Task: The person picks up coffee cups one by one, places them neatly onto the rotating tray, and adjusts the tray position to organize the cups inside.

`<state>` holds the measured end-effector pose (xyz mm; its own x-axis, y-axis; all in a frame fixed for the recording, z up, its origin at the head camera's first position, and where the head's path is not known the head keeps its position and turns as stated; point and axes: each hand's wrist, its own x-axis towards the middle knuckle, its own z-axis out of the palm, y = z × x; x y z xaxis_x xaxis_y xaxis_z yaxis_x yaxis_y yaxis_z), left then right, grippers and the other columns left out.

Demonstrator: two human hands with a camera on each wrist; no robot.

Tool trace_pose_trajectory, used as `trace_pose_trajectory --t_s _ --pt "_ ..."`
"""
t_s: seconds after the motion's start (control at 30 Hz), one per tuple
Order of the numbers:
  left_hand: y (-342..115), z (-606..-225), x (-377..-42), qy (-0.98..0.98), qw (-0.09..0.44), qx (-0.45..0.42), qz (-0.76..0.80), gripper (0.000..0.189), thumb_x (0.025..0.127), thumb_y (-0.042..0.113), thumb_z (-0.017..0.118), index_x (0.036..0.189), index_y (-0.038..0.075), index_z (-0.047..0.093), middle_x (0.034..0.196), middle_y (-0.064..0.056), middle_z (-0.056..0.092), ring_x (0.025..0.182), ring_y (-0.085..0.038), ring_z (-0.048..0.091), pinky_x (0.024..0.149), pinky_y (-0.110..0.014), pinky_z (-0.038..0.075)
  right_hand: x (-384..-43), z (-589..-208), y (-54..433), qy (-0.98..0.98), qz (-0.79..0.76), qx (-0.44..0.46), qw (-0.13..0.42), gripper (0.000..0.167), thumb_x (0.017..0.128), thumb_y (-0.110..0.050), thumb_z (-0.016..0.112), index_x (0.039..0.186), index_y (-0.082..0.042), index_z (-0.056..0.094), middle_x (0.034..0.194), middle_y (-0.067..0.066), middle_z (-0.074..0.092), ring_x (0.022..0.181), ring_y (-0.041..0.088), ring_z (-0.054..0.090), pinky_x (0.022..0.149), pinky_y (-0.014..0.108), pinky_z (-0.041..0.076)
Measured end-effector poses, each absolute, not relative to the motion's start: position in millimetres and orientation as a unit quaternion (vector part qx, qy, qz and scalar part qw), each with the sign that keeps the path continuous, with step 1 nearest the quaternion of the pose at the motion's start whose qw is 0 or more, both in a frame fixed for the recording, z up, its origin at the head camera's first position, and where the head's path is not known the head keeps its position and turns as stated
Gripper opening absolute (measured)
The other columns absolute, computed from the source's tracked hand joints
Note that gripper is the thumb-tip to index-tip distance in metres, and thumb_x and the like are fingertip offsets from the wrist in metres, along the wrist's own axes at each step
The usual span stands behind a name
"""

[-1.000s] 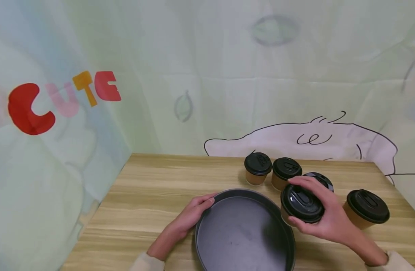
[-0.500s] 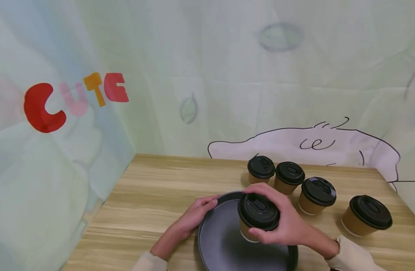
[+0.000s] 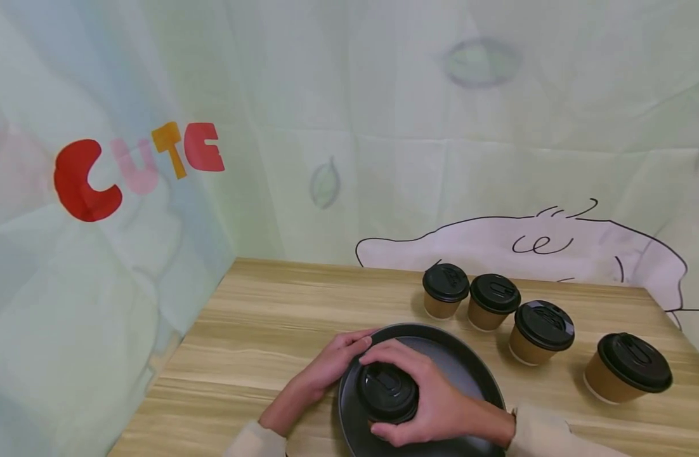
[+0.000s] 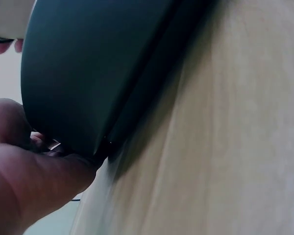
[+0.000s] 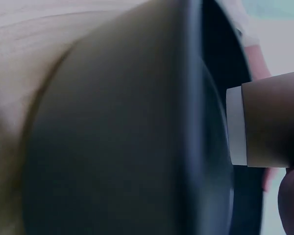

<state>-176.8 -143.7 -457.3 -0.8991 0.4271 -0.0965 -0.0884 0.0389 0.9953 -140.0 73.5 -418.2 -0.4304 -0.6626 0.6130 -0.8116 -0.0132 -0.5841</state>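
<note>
My right hand (image 3: 435,400) grips a brown paper coffee cup with a black lid (image 3: 388,392) from above, thumb on the near side and fingers on the far side. It holds the cup over the left part of a round dark pan (image 3: 469,368). In the right wrist view the white-banded base of the cup (image 5: 267,122) shows past the rim, tilted little against the pan. My left hand (image 3: 332,362) holds the pan's far left rim; in the left wrist view its thumb and fingers (image 4: 44,181) pinch the edge of the pan wall (image 4: 88,73).
Several more lidded coffee cups stand right of the pan: one at the back (image 3: 445,291), another beside it (image 3: 494,301), one nearer (image 3: 541,333) and one far right (image 3: 628,368). A printed cloth (image 3: 384,178) hangs behind the wooden table (image 3: 258,317).
The right hand has carried the cup leftward from beside the other cups to over the pan's left side, and lower. My left hand keeps its hold on the rim.
</note>
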Motion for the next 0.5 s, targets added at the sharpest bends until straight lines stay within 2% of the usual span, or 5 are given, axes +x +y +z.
trace_pose_trajectory --t_s 0.3,0.5 --pt "-143.6 -456.5 -177.0 0.712 0.183 0.120 0.667 0.046 0.110 0.028 0.049 0.147 0.003 0.058 0.149 -0.011 0.057 0.142 -0.024 0.045 0.117 -0.040 0.032 -136.1 -429.1 61.4 -0.705 0.473 0.527 0.035 0.073 0.079 -0.031 0.090 0.141 -0.016 0.054 0.133 -0.001 0.059 0.118 0.015 0.058 0.101 0.034 0.049" --pt "-145.1 -458.2 -177.8 0.710 0.187 0.122 0.668 0.044 0.110 0.027 0.049 0.146 0.004 0.059 0.149 -0.009 0.057 0.141 -0.022 0.045 0.116 -0.036 0.033 -135.3 -431.6 59.1 -0.707 0.481 0.518 0.009 0.071 0.081 -0.033 0.089 0.141 -0.018 0.054 0.135 -0.003 0.058 0.120 0.015 0.058 0.103 0.035 0.048"
